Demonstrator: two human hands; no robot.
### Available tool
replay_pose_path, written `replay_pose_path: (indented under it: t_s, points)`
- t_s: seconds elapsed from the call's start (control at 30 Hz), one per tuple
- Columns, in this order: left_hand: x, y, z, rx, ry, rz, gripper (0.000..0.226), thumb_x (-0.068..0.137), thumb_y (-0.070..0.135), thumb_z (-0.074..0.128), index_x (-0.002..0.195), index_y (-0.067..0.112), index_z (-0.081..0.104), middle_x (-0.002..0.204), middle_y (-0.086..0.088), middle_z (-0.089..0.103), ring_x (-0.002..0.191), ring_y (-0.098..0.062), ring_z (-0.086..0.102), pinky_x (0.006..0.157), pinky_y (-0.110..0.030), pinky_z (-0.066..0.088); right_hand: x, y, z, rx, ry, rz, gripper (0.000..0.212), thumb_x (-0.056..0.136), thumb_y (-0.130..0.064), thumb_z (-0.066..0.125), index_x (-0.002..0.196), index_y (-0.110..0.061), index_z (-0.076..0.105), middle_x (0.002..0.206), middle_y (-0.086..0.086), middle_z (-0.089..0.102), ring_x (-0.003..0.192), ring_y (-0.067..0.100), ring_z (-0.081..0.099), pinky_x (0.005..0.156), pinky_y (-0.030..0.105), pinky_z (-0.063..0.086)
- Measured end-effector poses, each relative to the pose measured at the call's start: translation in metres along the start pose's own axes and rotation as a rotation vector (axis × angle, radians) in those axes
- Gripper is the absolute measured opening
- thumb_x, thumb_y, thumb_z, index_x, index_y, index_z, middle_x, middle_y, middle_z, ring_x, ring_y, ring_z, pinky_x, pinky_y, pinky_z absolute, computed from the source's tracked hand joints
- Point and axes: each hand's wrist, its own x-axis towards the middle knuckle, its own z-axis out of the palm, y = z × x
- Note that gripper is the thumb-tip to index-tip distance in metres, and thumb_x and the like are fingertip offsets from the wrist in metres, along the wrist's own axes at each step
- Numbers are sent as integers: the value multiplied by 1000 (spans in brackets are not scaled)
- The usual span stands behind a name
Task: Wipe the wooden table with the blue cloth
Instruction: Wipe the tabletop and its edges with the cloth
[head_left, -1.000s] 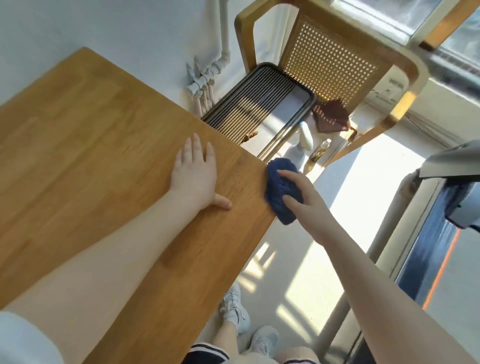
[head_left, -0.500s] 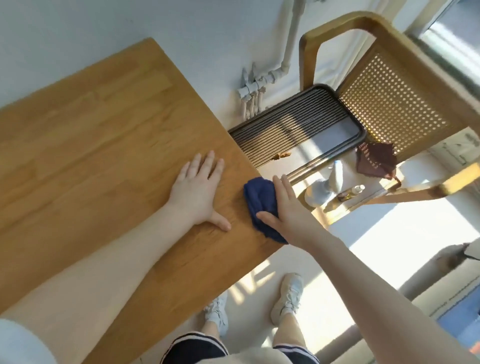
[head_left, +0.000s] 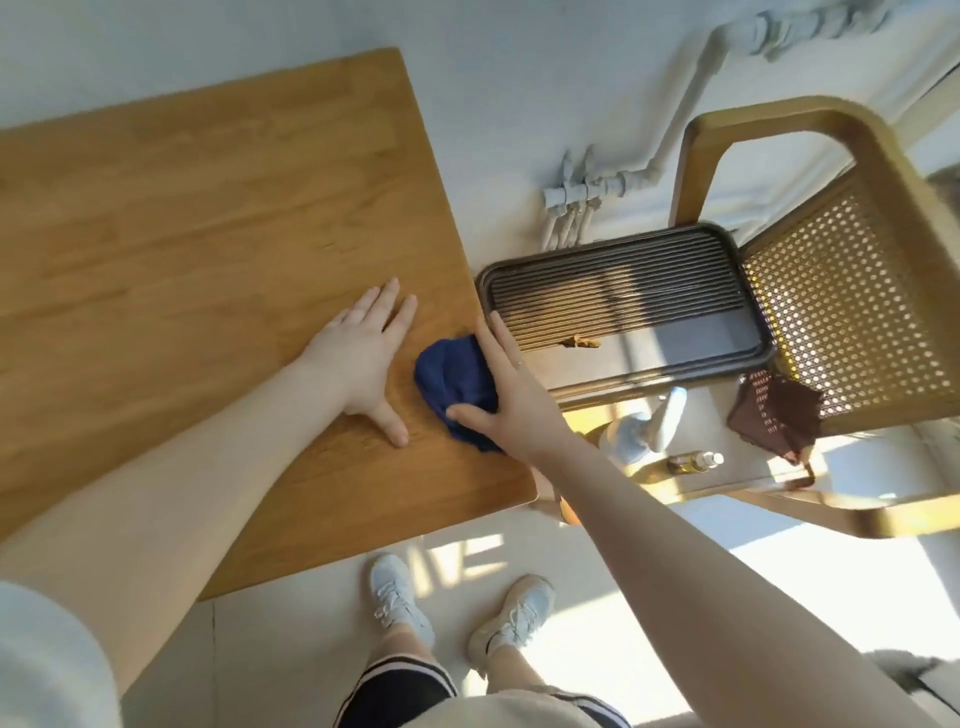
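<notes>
The wooden table (head_left: 182, 218) fills the left half of the view, its right edge running down to a near corner. A bunched dark blue cloth (head_left: 452, 384) lies on the table close to that right edge. My right hand (head_left: 511, 400) presses flat on the cloth, fingers stretched along its right side and thumb across its lower part. My left hand (head_left: 363, 358) rests flat on the wood just left of the cloth, fingers spread, holding nothing.
A dark slatted tray (head_left: 623, 291) sits just beyond the table's right edge. Behind it stands a wooden chair with a cane back (head_left: 852, 291). A small bottle (head_left: 693, 461) and a brown cloth (head_left: 774, 415) lie lower right. White pipes (head_left: 587, 192) run along the wall.
My right hand has slid the blue cloth from the table's edge inward onto the top. The left hand stays planted. The view has swung so more floor shows.
</notes>
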Motion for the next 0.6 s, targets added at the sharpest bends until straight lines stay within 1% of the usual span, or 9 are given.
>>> replay_pose_path:
  t_s: [0.07,0.1,0.17,0.27,0.37,0.43,0.47,0.53,0.6]
  points:
    - [1,-2,-1,1,13,7,157,36,75,74,143,17,-26,151,-9,-32,143,-24,-18,118,-37,1,-25,5,3,28,-36,-38,99,82,-31,68,148,-20,-5,154,-8,-17,133,-6,-4,107,14,12]
    - [2,-4,-1,-5,23,14,156,36,75,73,143,17,-25,151,-9,-31,142,-24,-19,117,-37,0,-30,8,4,40,-50,-29,100,82,-31,68,147,-20,-7,153,-7,-19,131,-8,-6,107,13,11]
    - [2,-7,0,-26,40,28,155,37,76,72,144,18,-24,151,-9,-31,142,-23,-19,116,-36,-4,-22,7,4,26,-65,9,101,83,-34,67,147,-19,-10,154,-2,-20,135,-2,-7,107,16,10]
    - [4,-8,4,-50,43,38,154,37,76,71,144,19,-23,150,-7,-33,141,-21,-22,114,-35,-9,25,-2,0,6,17,35,97,84,-35,65,148,-15,-5,157,3,-11,142,13,-2,109,24,13]
    - [5,-9,7,-54,29,27,150,41,76,71,146,17,-17,150,-7,-32,141,-21,-24,114,-37,-11,81,-9,-7,33,76,41,94,84,-34,65,148,-12,0,157,8,-2,143,20,7,111,29,15]
    - [5,-8,4,-94,-4,17,145,47,73,72,146,16,-17,152,-6,-29,140,-20,-25,114,-39,-12,100,-10,-9,94,100,46,93,82,-33,67,148,-10,4,156,10,8,142,21,12,115,35,15]
    - [4,-8,1,-110,-29,16,143,50,72,72,146,17,-18,152,-6,-29,140,-19,-25,114,-40,-12,100,-9,-9,122,106,61,93,82,-31,68,148,-10,5,156,9,11,142,21,13,116,35,15]
    - [2,-12,-2,-115,-64,33,139,53,71,70,146,18,-18,151,-4,-31,140,-17,-26,114,-41,-13,87,-8,-9,132,92,74,91,84,-28,67,148,-11,5,156,5,13,142,17,13,112,26,14]
    - [2,-19,-5,-105,-67,66,135,56,72,68,147,18,-15,150,-2,-34,140,-16,-24,114,-40,-13,70,-3,-10,88,64,32,88,84,-27,66,148,-12,7,155,3,16,141,14,15,110,23,14]
